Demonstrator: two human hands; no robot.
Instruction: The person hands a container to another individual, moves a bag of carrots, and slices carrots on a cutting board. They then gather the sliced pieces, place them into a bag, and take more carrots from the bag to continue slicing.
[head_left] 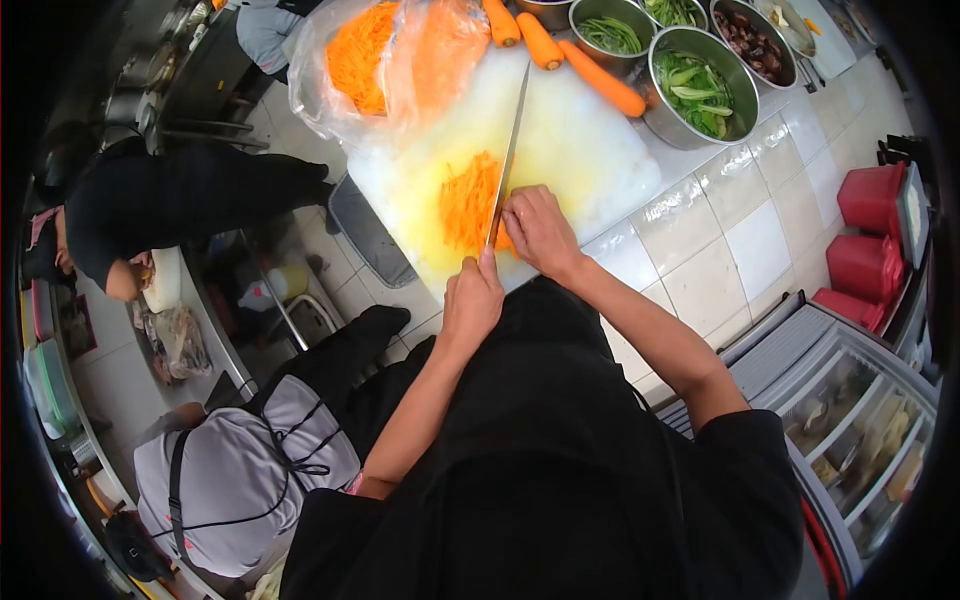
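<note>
My left hand (473, 303) is closed around the handle of a long kitchen knife (515, 135), whose blade points away from me over the cutting board (600, 165). Close against the blade's right side, my right hand (541, 231) has its fingers curled down on carrot, mostly hidden beneath them. To the blade's left lies a pile of carrot shreds (468, 203) on the yellow-stained white board. Whole carrots (603, 78) lie at the board's far edge. Beside them, a clear plastic bag (432, 70) holds more shredded carrot (358, 62).
Metal pots of cut greens (697, 92) and dark pieces (750, 45) stand at the far right. A grey bin (368, 235) is left of the board. Two people, one in black (190, 205) and one in grey (225, 480), are at the left. A glass-topped chiller (850, 420) stands right.
</note>
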